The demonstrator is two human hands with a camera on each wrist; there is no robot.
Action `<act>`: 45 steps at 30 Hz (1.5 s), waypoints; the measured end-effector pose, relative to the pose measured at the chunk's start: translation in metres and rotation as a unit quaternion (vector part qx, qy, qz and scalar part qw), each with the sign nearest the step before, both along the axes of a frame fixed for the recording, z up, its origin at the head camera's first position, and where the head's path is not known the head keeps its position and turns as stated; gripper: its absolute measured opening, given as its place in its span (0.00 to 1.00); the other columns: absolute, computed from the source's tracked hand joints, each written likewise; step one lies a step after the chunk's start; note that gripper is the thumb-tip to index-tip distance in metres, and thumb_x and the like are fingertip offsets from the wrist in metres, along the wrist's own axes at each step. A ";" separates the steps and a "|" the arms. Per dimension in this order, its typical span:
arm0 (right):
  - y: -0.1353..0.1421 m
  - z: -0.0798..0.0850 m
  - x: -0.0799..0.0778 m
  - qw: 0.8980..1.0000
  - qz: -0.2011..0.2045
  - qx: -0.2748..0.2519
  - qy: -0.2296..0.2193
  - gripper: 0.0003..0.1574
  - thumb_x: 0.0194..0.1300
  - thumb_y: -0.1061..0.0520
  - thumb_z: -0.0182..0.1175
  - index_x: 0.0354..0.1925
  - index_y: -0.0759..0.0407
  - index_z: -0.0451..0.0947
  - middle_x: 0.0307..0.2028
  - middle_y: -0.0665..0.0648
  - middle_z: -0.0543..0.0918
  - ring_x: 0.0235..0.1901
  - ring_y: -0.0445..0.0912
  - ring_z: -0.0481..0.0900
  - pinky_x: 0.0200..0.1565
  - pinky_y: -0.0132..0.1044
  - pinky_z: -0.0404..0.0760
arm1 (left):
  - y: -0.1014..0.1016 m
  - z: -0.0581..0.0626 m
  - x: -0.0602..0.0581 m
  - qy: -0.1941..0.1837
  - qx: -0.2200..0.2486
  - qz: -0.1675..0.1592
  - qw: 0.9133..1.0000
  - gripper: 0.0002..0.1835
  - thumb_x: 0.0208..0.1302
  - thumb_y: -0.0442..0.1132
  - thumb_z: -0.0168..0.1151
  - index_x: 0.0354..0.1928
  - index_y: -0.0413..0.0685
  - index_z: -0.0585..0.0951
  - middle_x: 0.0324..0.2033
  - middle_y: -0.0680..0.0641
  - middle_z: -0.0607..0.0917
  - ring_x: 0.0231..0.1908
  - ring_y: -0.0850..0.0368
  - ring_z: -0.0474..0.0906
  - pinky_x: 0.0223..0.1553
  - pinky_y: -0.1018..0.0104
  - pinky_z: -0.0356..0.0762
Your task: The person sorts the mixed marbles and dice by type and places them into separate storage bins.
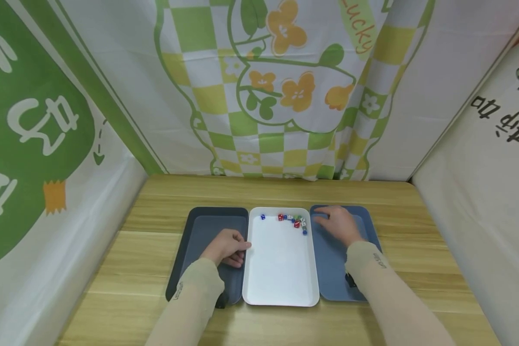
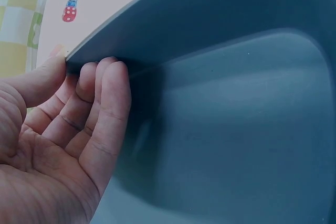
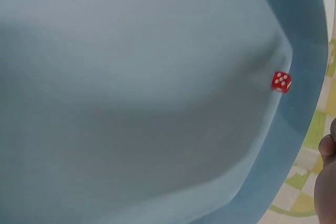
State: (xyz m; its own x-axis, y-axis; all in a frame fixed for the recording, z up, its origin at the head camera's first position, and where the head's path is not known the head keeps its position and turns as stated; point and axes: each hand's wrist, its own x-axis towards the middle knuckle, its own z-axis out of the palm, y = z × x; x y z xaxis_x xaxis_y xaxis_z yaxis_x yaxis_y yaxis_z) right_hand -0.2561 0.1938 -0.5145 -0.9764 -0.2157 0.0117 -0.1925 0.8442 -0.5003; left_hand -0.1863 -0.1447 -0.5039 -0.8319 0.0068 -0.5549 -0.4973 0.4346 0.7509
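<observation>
My left hand (image 1: 228,247) is at the seam between the dark grey tray (image 1: 186,254) and the white tray (image 1: 281,288). In the left wrist view its thumb and curled fingers pinch the tray rim, with the fingers on the dark tray's inner side. Over the far left part of the blue tray (image 1: 333,283) is my right hand (image 1: 339,225), thumb and forefinger apart and nothing visible between them. A red die (image 3: 281,81) lies against the blue tray's inner wall; the hand hides it in the head view.
Several red, blue, white and green dice (image 1: 297,224) cluster along the white tray's far right corner. A single blue die (image 1: 263,217) sits near its far left corner. The three trays stand side by side on a wooden table (image 1: 142,269), with a patterned curtain (image 1: 285,144) behind.
</observation>
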 end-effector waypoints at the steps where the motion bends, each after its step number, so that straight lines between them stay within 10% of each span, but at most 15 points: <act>1: -0.002 0.000 0.000 1.000 0.004 0.000 0.002 0.22 0.70 0.48 0.67 0.58 0.53 0.85 0.55 0.62 0.85 0.49 0.57 0.84 0.48 0.54 0.83 | 0.000 0.000 0.000 -0.001 -0.001 0.001 1.000 0.10 0.69 0.38 0.68 0.36 0.41 0.77 0.26 0.41 0.82 0.22 0.53 0.82 0.28 0.59 0.88; 9: -0.018 -0.003 0.001 1.000 0.016 -0.019 -0.012 0.24 0.68 0.45 0.68 0.57 0.54 0.86 0.36 0.56 0.78 0.33 0.49 0.71 0.31 0.41 0.71 | -0.001 0.002 0.000 -0.002 -0.003 0.000 1.000 0.10 0.69 0.39 0.68 0.37 0.41 0.77 0.26 0.41 0.82 0.23 0.52 0.82 0.28 0.59 0.88; 19: -0.034 -0.008 0.006 0.999 0.044 -0.004 0.020 0.18 0.66 0.47 0.70 0.49 0.54 0.89 0.31 0.55 0.64 0.37 0.51 0.59 0.39 0.46 0.56 | -0.001 0.000 -0.001 -0.003 -0.004 -0.003 1.000 0.10 0.69 0.39 0.68 0.37 0.41 0.77 0.26 0.42 0.82 0.22 0.53 0.82 0.27 0.59 0.88; 45: -0.049 -0.025 0.008 0.998 0.029 0.043 0.045 0.15 0.60 0.50 0.76 0.45 0.52 0.91 0.28 0.52 0.66 0.33 0.48 0.60 0.36 0.40 0.57 | 0.000 -0.003 -0.002 -0.008 -0.009 -0.006 1.000 0.10 0.69 0.40 0.69 0.37 0.41 0.78 0.26 0.42 0.83 0.23 0.53 0.82 0.27 0.60 0.88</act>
